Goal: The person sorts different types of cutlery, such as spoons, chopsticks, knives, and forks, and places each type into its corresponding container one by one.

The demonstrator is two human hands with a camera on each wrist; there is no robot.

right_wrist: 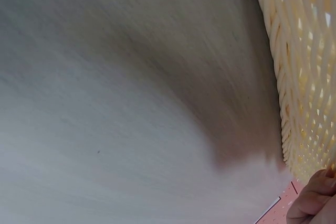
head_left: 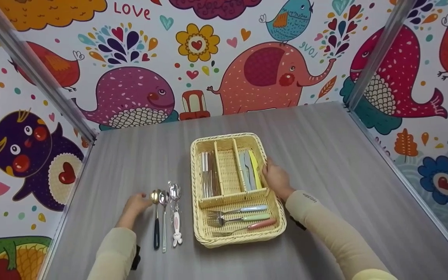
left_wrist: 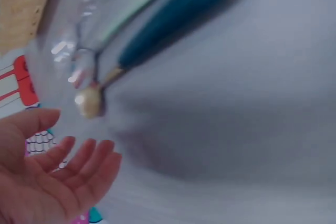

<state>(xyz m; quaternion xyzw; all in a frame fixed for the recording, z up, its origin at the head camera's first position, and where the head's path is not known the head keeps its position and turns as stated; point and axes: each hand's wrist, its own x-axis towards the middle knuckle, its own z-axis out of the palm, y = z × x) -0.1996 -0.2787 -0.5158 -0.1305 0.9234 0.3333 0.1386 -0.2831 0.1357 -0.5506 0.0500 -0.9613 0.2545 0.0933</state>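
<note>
My left hand (head_left: 135,208) is beside the bowl of a dark-handled spoon (head_left: 156,229); in the left wrist view the fingers (left_wrist: 86,163) are spread and loosely bent, apart from that spoon's gold-toned bowl (left_wrist: 90,102). To its right lie a plain silver spoon (head_left: 164,221) and a bunny-handled spoon (head_left: 176,223) that looks wrapped in clear plastic. With my right hand (head_left: 278,179) I grip the right side of a woven cutlery basket (head_left: 195,217); part of that hand is hidden. Inside are chopsticks (head_left: 210,175), knives (head_left: 250,171) and forks (head_left: 243,219) in separate compartments.
The basket's middle upper compartment (head_left: 230,171) shows bare weave. All stands on a grey wood-grain table (head_left: 138,155), bounded by cartoon-printed walls (head_left: 200,85) and metal rails (head_left: 410,186) at its sides.
</note>
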